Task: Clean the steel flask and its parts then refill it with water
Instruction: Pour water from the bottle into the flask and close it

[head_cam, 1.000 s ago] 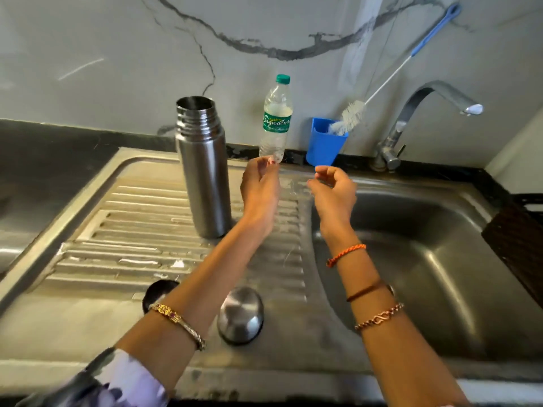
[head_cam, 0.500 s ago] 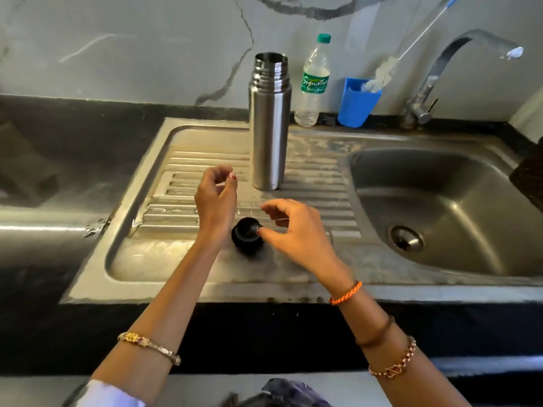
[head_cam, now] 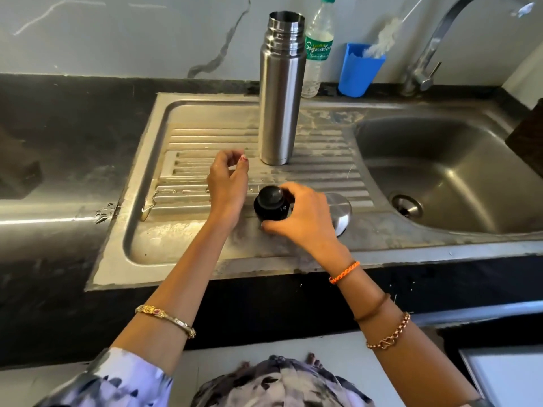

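Observation:
The steel flask [head_cam: 280, 92] stands upright and uncapped on the ribbed drainboard [head_cam: 205, 142]. In front of it my right hand [head_cam: 305, 218] grips the black inner stopper [head_cam: 269, 204] with curled fingers, at the drainboard's front part. The steel cup lid [head_cam: 340, 210] lies dome up just right of that hand, partly hidden by it. My left hand [head_cam: 227, 186] hovers left of the stopper with loosely curled fingers and holds nothing.
A plastic water bottle [head_cam: 318, 48] and a blue cup [head_cam: 358, 70] with a bottle brush [head_cam: 382, 42] stand at the back. The tap [head_cam: 432, 48] arches over the sink basin [head_cam: 440, 177] on the right. Black counter lies to the left.
My view has dropped toward the front of the drainboard. My right hand came down from the back and closed its fingers on the black stopper; my left hand lowered beside it.

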